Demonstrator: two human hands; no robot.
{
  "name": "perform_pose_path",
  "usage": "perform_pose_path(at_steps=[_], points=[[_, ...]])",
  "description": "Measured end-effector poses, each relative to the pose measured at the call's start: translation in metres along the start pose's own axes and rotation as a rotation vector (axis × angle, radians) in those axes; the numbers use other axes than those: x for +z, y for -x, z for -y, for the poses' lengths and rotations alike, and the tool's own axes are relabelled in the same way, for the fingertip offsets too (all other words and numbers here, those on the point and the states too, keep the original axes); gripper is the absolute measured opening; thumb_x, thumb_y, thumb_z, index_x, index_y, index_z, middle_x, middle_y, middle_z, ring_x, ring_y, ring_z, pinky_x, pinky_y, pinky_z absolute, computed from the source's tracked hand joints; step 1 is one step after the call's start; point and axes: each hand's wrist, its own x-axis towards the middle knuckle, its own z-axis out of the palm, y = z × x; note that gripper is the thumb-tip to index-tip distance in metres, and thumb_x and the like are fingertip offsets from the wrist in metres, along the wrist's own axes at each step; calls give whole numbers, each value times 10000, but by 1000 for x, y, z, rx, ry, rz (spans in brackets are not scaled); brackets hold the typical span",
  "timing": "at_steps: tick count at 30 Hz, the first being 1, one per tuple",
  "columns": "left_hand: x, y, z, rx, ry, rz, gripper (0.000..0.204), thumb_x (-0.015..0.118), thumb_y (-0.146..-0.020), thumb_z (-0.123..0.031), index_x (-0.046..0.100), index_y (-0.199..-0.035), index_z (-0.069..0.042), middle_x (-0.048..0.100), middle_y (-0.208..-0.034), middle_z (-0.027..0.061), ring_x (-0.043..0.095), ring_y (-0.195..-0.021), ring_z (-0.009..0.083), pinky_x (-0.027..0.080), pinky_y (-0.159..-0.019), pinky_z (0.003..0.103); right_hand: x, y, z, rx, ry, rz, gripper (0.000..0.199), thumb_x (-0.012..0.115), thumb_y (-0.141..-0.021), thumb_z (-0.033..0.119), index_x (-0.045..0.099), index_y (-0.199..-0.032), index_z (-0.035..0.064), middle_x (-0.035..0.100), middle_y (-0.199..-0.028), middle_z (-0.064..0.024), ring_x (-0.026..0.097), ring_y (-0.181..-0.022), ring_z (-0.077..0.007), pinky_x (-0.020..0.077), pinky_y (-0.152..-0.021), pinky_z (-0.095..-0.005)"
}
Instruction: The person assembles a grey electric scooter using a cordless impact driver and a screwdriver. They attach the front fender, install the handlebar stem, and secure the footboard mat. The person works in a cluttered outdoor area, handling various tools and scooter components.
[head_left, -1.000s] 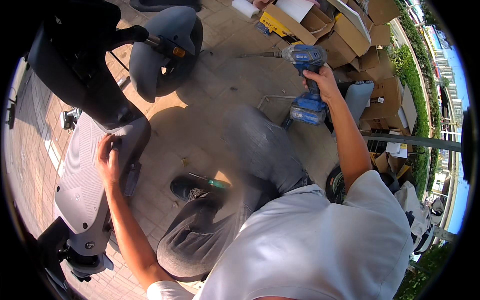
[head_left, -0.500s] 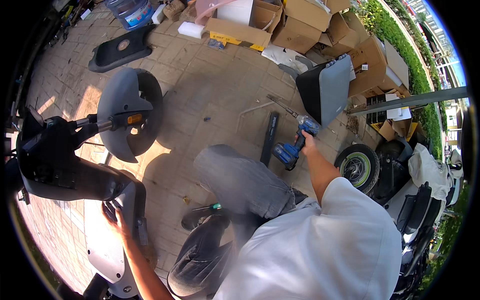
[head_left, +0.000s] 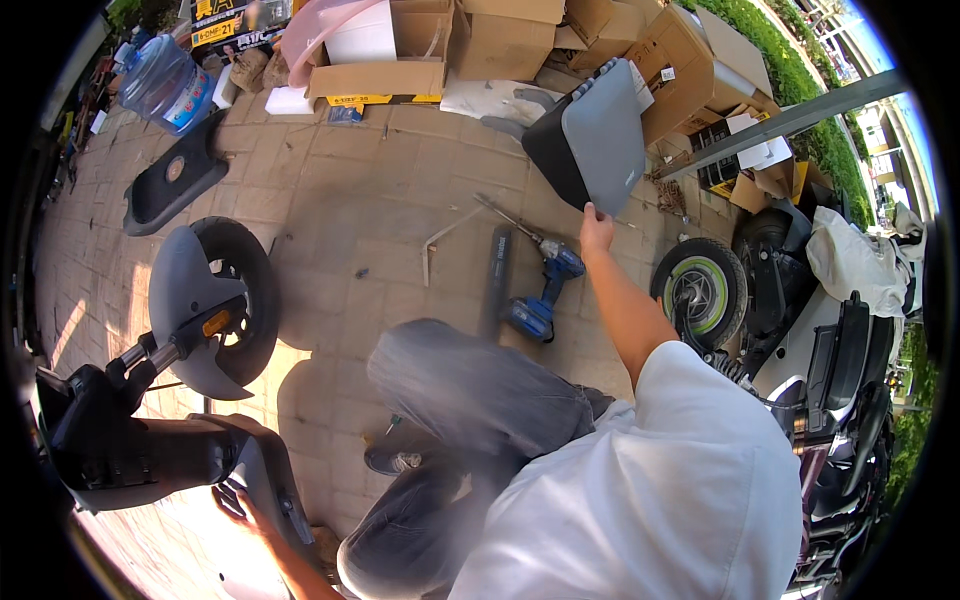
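My right hand [head_left: 597, 228] reaches forward, its fingers closed on the lower corner of a grey-and-black wedge-shaped piece [head_left: 603, 140]. Just below it a blue cordless driver [head_left: 546, 290] with a long bit lies on the paving, touched by neither hand. A dark bar-shaped case [head_left: 498, 270] lies left of the driver. My left hand [head_left: 240, 512] rests on the body of a grey scooter [head_left: 268, 475] at lower left, fingers apart and partly in shadow. The scooter's front wheel [head_left: 255, 310] sits under a grey mudguard [head_left: 190, 285].
A green-lined wheel [head_left: 705, 290] and stacked scooter parts [head_left: 845, 350] stand at right. Cardboard boxes [head_left: 385, 80] line the far side. A water bottle [head_left: 170, 85] and a dark panel [head_left: 178, 172] are at far left. A screwdriver [head_left: 394, 422] lies by my shoe [head_left: 390, 460].
My right hand has let go of the blue driver, now lying on the paving, and has moved up to the grey-and-black piece. My left hand stays on the scooter. The view has shifted right.
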Motion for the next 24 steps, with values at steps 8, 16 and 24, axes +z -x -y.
perform_pose_path(at_steps=[8,16,24], points=[[-25,8,-3,-125,64,-99,447,514,-942,-331,533,-1215,23,546,-1230,166,511,-1137,280,375,-993,385,6,-45,29,989,-925,22,586,546,-872,536,451,-1230,83,535,-972,-147,563,-789,-266,517,-799,-452],[95,-45,-198,45,225,643,225,532,-896,-190,591,-964,16,596,-884,47,528,-844,106,407,-747,241,4,-122,-110,991,-1350,-127,484,548,-893,501,509,-1042,43,527,-910,-110,545,-765,-221,526,-727,-370],[301,-59,-356,489,59,1255,288,636,-857,-191,622,-1049,24,663,-955,122,628,-900,192,480,-781,304,21,-22,-57,945,-1472,98,264,515,-955,256,531,-995,-5,560,-818,-116,594,-794,-250,552,-794,-426]])
